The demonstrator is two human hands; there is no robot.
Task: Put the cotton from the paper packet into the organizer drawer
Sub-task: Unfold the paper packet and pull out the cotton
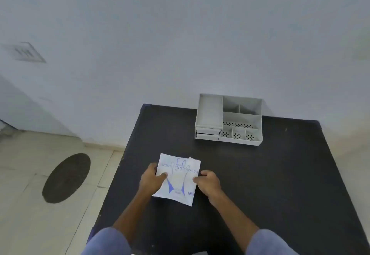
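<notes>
both my hands pinch paper packet (177, 178) edges, left hand (150, 180) and right hand (207, 182); organizer drawer (208, 131) lies ahead-right, shut, right hand nearer.

paper packet (178, 180) printed in blue "POLYETHYLENE GLO", partly hidden, "100" near its lower corner

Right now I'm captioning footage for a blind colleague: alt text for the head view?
Both hands, left hand and right hand, grip the sides of a white paper packet on a black table. A white organizer sits farther back, drawers closed.
</notes>
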